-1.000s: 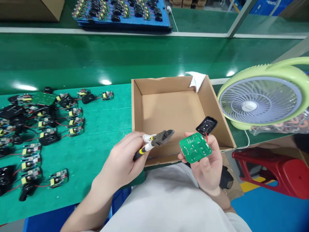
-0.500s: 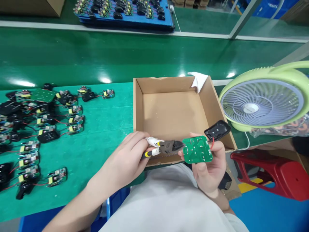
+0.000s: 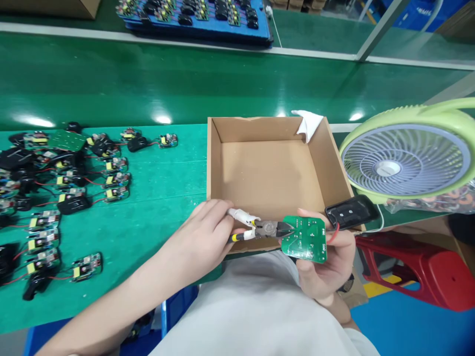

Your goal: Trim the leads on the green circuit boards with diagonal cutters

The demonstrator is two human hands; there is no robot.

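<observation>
My left hand (image 3: 211, 228) is closed around the handles of a pair of side cutters (image 3: 269, 228), whose grips are wrapped in white and yellow. The dark jaws reach over the left edge of a green circuit board (image 3: 305, 240), solder side up. Fingers and thumb of my right hand (image 3: 328, 262) grip that board by its edges. A red wire joins the board to a black plastic shell (image 3: 352, 212), which hangs beyond my right fingers with its hollow side showing. Both hands are over the near edge of a cardboard box (image 3: 213, 163).
Several wired boards with black shells (image 3: 74, 200) cover the left of the green bench (image 3: 159, 198). A blue tray (image 3: 200, 34) of similar parts stands on the shelf. At right are a green fan (image 3: 406, 163) and a red stool (image 3: 419, 272). White paper (image 3: 309, 124) hangs on the box corner.
The cutter jaws have moved slightly right, onto the board's left edge area. The board has turned a little, and the black shell has swung to the right.
</observation>
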